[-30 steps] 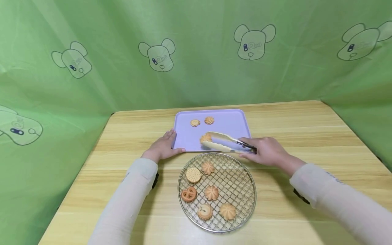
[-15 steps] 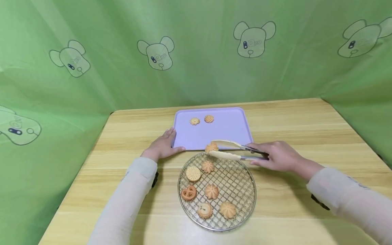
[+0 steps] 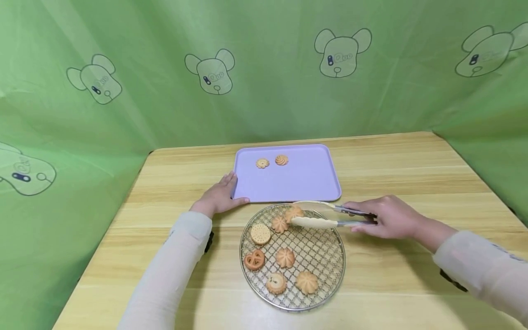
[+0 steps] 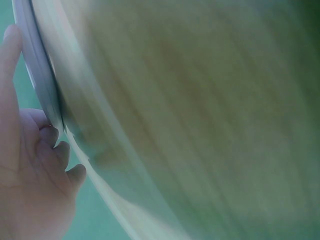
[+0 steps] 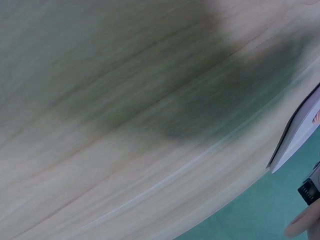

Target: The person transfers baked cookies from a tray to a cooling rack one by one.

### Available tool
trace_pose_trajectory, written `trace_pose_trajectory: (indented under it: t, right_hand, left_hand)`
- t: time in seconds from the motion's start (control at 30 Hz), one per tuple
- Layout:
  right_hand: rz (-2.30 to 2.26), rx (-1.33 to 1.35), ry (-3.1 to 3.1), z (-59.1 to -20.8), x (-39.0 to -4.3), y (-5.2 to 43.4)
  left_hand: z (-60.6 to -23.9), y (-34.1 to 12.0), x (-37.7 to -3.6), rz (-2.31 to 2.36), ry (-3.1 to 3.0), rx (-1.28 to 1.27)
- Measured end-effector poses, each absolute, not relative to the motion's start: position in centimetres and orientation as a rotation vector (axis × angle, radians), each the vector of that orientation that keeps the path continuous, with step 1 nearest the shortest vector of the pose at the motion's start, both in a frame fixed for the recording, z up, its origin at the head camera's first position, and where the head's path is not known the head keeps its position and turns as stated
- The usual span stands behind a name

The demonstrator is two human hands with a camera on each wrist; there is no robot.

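Note:
My right hand [image 3: 392,217] grips a pair of cream-tipped metal tongs [image 3: 326,216]. The tong tips pinch a flower-shaped cookie [image 3: 294,212] over the far edge of a round wire rack [image 3: 326,256]. Several cookies lie on the rack, among them a round ridged one [image 3: 260,234] and a pretzel-shaped one [image 3: 254,260]. My left hand [image 3: 218,197] rests flat against the near left corner of a lilac tray [image 3: 305,178], thumb along its front rim. The tray holds two small cookies [image 3: 272,161] at its far side. The left wrist view shows my fingers [image 4: 50,150] against the tray edge [image 4: 37,75].
All of this sits on a light wooden table [image 3: 412,174]. Green cloth with bear drawings [image 3: 264,68] surrounds it at the back and both sides. The right wrist view is blurred, with only table wood and a tray corner [image 5: 300,132] discernible.
My right hand has drawn the tongs and the pinched cookie back from the lilac tray toward me, to above the wire rack's far edge. My left hand has stayed put.

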State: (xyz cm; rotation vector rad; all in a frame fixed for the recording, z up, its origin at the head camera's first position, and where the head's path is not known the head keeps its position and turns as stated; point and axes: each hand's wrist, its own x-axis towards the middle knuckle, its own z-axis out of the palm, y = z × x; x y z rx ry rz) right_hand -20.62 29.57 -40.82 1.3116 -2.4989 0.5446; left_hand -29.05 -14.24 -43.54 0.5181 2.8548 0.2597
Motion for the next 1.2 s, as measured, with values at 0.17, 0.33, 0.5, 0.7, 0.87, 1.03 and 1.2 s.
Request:
trace_pose_trajectory:
  t: [0.17, 0.33, 0.5, 0.7, 0.87, 1.03, 1.2]
  right_hand:
    - [0.529, 1.34, -2.503, -40.6, -20.3, 30.3]
    - [0.513, 1.373, -2.503, -40.2, -20.0, 30.8]
    - [0.51, 1.426, -2.463, -40.1, -19.8, 31.2]
    - [0.514, 1.495, -2.423, -40.4, -19.4, 31.5]
    - [0.533, 1.539, -2.408, -40.4, -19.1, 31.6]
    - [0.517, 1.585, -2.388, -40.5, -18.9, 31.5]
    - [0.528, 1.629, -2.372, -40.7, -18.8, 31.5]
  left_hand:
    - [-43.6, -14.3, -29.1, 0.263, 2.854, 0.515]
    - [-43.6, -14.3, -29.1, 0.256, 2.856, 0.512]
    - [-43.5, -14.2, -29.0, 0.262, 2.851, 0.51]
    - [-43.5, -14.2, -29.0, 0.252, 2.852, 0.508]
    - [-43.7, -14.2, -29.2, 0.245, 2.851, 0.509]
    - [-43.8, -14.2, -29.2, 0.252, 2.851, 0.51]
    - [-43.7, -14.2, -29.2, 0.252, 2.849, 0.507]
